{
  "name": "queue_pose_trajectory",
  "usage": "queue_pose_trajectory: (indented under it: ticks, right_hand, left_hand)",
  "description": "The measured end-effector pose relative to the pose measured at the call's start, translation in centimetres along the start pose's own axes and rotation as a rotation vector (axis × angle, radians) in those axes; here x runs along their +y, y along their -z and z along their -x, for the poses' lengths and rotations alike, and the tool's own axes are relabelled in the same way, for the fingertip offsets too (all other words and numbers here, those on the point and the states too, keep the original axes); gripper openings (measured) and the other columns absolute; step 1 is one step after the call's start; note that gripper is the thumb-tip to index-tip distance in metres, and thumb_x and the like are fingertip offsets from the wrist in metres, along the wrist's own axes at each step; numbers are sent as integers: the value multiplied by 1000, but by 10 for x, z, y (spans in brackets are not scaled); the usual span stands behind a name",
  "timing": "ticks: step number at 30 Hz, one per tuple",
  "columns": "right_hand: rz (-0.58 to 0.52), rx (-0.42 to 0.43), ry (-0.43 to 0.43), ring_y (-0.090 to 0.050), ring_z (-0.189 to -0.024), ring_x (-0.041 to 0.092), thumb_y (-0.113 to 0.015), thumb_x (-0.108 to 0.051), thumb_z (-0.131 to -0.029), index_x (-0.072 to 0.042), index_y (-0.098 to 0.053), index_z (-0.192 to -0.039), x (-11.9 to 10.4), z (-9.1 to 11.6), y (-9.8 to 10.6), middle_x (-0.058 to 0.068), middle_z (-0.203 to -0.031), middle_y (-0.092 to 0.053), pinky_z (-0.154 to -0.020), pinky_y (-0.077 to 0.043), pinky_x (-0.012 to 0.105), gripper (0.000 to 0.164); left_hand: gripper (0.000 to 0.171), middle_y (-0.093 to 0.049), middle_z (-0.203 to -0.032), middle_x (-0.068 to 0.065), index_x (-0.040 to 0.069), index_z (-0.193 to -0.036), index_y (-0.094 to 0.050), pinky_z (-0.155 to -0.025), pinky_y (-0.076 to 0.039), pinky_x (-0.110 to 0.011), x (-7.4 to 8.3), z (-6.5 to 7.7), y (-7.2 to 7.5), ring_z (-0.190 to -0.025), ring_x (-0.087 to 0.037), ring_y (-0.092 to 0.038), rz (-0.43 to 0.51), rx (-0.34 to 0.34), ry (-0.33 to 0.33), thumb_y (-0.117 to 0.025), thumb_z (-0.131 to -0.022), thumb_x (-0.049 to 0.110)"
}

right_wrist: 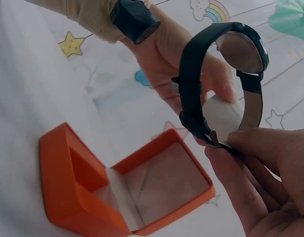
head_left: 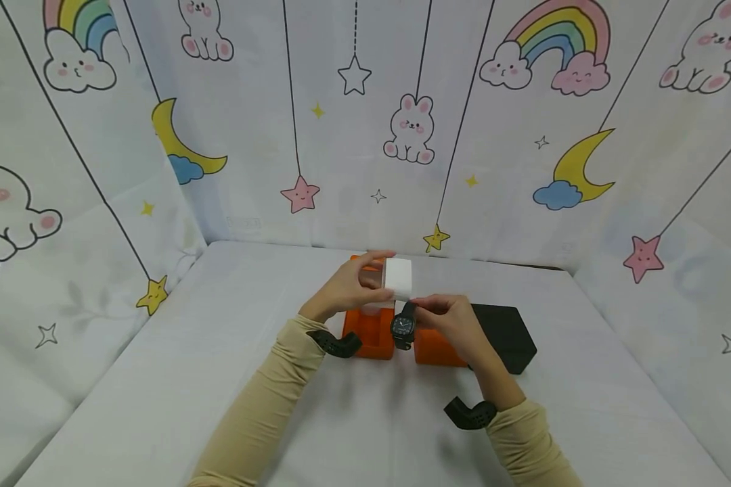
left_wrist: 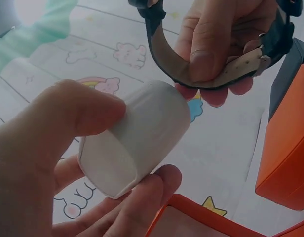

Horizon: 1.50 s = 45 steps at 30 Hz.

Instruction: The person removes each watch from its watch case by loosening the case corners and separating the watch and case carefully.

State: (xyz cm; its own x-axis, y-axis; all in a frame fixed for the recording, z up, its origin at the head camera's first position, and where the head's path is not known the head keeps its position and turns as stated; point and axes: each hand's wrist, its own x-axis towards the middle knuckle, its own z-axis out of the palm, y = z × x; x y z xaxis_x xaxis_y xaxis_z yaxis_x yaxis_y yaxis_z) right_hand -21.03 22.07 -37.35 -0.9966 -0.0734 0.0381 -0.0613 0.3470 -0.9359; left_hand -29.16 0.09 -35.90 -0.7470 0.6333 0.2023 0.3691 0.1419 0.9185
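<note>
My left hand (head_left: 348, 287) holds a white watch cushion (head_left: 398, 279) between thumb and fingers, over an orange box with its lid up (head_left: 371, 338). In the left wrist view the cushion (left_wrist: 154, 126) looks like a short rounded roll with a flat end. Just beside it, my right hand (head_left: 457, 325) pinches the strap of a black wristwatch (head_left: 403, 326). The strap (right_wrist: 190, 64) forms a buckled loop with a pale inner side, as the right wrist view shows. Cushion and watch are apart, with no cushion inside the loop.
Behind my right hand stands a second orange box (head_left: 437, 350), with a black panel or box (head_left: 508, 338) at its right. The open orange box (right_wrist: 68, 197) has a recessed compartment. A white cloth covers the table (head_left: 219, 379); a printed curtain (head_left: 365, 135) rises behind.
</note>
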Motion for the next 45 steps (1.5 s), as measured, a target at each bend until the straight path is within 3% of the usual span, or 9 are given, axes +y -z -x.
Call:
queue_pose_trajectory:
  ticks: [6, 10, 14, 18, 23, 27, 34, 41, 45]
  right_hand:
    - [-33, -23, -22, -67, -81, 20, -70, -32, -77, -10, -68, -100, 3, -1, -6, 9, -102, -65, -80, -52, 30, 32]
    - [-40, -62, -8, -67, -80, 24, -69, -28, -79, -9, -68, -100, 4, -1, -11, 10, -98, -65, -77, -53, 32, 28]
    - [-20, -123, 8, -66, -78, 24, -70, -31, -78, -10, -68, -99, 6, -1, -17, 9, -93, -67, -74, -53, 32, 30]
    - [3, -185, 23, -67, -78, 22, -69, -32, -78, -11, -69, -98, 7, 1, -25, 9, -93, -66, -74, -53, 32, 29]
    - [32, -239, 45, -68, -79, 19, -65, -24, -82, -12, -69, -98, 11, 3, -36, 8, -96, -64, -74, -53, 31, 21]
    - [44, -289, 63, -68, -78, 19, -65, -24, -82, -12, -69, -97, 16, 4, -45, 8, -93, -66, -72, -54, 31, 19]
    - [68, -345, 47, -67, -79, 17, -65, -30, -82, -16, -69, -99, 21, 6, -55, 4, -95, -67, -72, -53, 30, 22]
    - [75, -387, 22, -66, -77, 18, -64, -22, -84, -10, -67, -100, 25, 7, -64, 6, -93, -67, -72, -54, 32, 21]
    - [136, -407, 35, -65, -74, 18, -61, -15, -85, -10, -67, -98, 22, 9, -69, 5, -87, -67, -69, -53, 31, 16]
  left_hand:
    - [64, -48, -118, -16, 8, -130, -36, -80, -51, -32, 20, 8, 5, -92, -23, -61, 9, -6, 19, -71, -76, 13]
    - [64, -50, -113, -17, 3, -128, -32, -78, -51, -29, 26, 11, 6, -91, -23, -60, 4, -1, 50, -70, -77, 10]
    - [64, -53, -112, -16, 4, -128, -33, -79, -51, -30, 23, 10, 5, -91, -23, -61, -15, 0, 70, -71, -76, 11]
    - [66, -56, -110, -11, 13, -129, -35, -75, -52, -31, 4, 4, 2, -91, -22, -62, -58, -20, 67, -73, -75, 15]
    - [64, -56, -105, -2, 19, -133, -40, -77, -52, -29, -11, 2, 0, -90, -19, -61, -145, -88, -31, -71, -77, 17]
    - [60, -54, -94, -7, 16, -133, -44, -79, -51, -29, -14, 0, -1, -87, -19, -61, -214, -115, -90, -69, -78, 13]
    - [56, -39, -120, -5, 21, -130, -49, -79, -49, -24, -12, 3, -6, -92, -17, -56, -354, -156, -34, -70, -78, 20]
    - [55, -39, -124, -3, 24, -129, -49, -78, -49, -20, -16, 3, -11, -92, -15, -58, -382, -210, -14, -70, -78, 24]
    - [56, -38, -128, -3, 24, -130, -48, -77, -49, -20, -21, 2, -11, -93, -15, -59, -392, -219, -6, -70, -78, 26]
